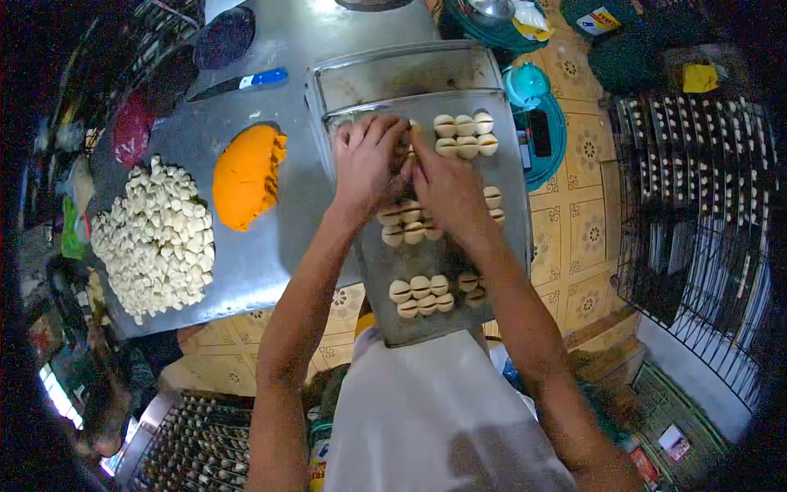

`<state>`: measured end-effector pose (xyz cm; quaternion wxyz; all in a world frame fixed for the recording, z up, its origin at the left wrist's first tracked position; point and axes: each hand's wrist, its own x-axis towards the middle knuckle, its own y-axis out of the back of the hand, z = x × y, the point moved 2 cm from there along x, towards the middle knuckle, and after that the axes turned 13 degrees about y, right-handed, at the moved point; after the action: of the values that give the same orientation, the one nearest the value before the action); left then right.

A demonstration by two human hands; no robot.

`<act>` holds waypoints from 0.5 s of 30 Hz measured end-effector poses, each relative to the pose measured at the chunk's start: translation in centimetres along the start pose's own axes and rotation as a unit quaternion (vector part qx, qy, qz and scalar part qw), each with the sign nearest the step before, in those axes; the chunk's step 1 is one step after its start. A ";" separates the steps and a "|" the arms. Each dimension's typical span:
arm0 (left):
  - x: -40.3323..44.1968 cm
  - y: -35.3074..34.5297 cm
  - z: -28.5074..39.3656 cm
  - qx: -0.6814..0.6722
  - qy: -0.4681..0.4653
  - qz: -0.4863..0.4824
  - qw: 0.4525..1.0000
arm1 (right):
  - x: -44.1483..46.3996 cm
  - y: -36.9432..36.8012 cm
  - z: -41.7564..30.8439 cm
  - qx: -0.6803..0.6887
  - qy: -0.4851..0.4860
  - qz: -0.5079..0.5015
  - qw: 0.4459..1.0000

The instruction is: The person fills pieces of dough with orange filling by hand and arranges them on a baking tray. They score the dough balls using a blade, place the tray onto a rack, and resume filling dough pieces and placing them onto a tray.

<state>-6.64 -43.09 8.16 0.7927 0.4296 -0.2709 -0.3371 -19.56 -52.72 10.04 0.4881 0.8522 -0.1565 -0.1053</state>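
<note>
My left hand (369, 160) and my right hand (449, 184) are close together over a metal baking tray (426, 321), fingers curled inward. What lies between their fingers is mostly hidden. Small split dough pieces sit on the tray in tight clusters. One cluster (465, 135) is to the right of the hands, showing an orange filling in a slit. Just below the hands is another cluster (406, 221), partly covered by my right hand. Toward my body is a third cluster (421, 296), with a darker group (473, 289) beside it.
Left of the tray, the metal table (303, 37) carries an orange block of filling (246, 176), a heap of white dough pieces (160, 238) and a blue-handled knife (246, 79). A teal basket (545, 156) stands at right. Farther right, a wire rack (697, 172) holds filled trays.
</note>
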 end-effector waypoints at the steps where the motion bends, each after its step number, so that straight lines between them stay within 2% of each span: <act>1: 0.5 -0.4 0.2 0.020 0.011 -0.007 1.000 | -2.0 0.7 0.0 -0.009 0.012 -0.041 0.999; 3: 0.7 -0.1 0.8 0.012 0.006 0.002 1.000 | -5.1 1.9 -0.1 -0.029 0.031 -0.127 0.991; 4: 0.7 0.1 1.2 0.005 -0.001 0.011 1.000 | -4.9 2.5 0.5 -0.031 0.030 -0.125 0.991; 7: 1.3 -1.4 3.4 0.003 -0.027 0.017 0.999 | -3.4 5.2 1.7 -0.031 -0.018 0.017 0.999; 10: 1.2 -3.2 5.1 0.017 -0.060 0.021 0.998 | -1.8 3.4 3.7 -0.019 -0.004 0.024 1.000; 12: 1.7 -3.8 5.2 0.051 -0.021 -0.011 0.998 | -2.3 3.8 4.4 -0.020 0.010 0.032 0.999; 15: 2.1 -3.7 5.7 0.055 -0.001 -0.011 0.998 | -7.6 5.0 3.8 0.013 0.028 -0.047 0.998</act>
<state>-10.52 -49.01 8.00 0.7640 0.4754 -0.2848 -0.3305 -28.73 -55.34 12.64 0.4754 0.8677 -0.1040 -0.1016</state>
